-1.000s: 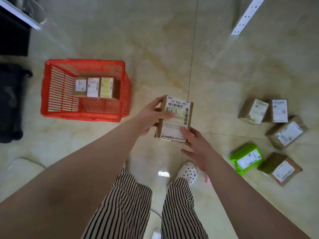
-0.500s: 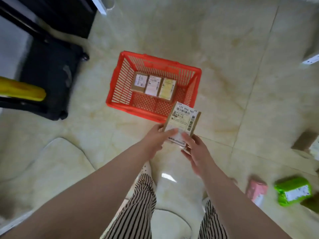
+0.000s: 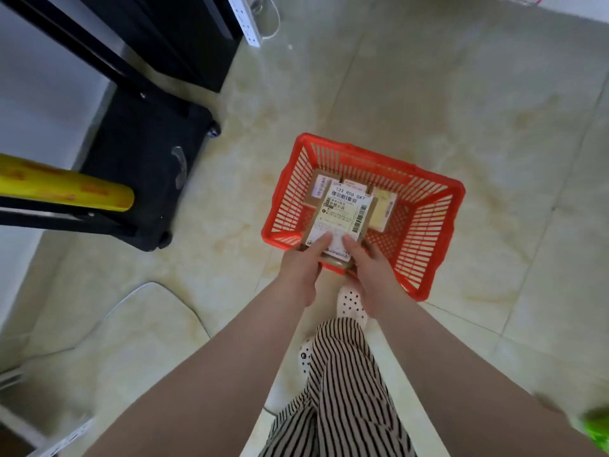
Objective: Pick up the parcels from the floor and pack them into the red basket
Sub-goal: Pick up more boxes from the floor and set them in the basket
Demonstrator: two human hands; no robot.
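The red basket [image 3: 425, 222] stands on the tiled floor just ahead of my feet. Both hands hold a brown cardboard parcel with a white shipping label [image 3: 342, 216] over the basket's near left part. My left hand [image 3: 301, 270] grips its near left corner with the thumb on the label. My right hand [image 3: 370, 272] grips its near right corner. Under the held parcel lie three small parcels [image 3: 384, 206] along the basket's far side, partly hidden by it.
A black wheeled case [image 3: 141, 166] and a black frame [image 3: 99, 61] stand to the left, with a yellow roll [image 3: 66, 189] jutting in from the left edge. A white power strip [image 3: 245, 21] lies at the top. A green parcel [image 3: 598, 427] shows at the bottom right corner.
I have stepped toward the basket and the view has swung left. The parcel moved from in front of the basket to above its inside. The parcels on the floor at the right left the view.
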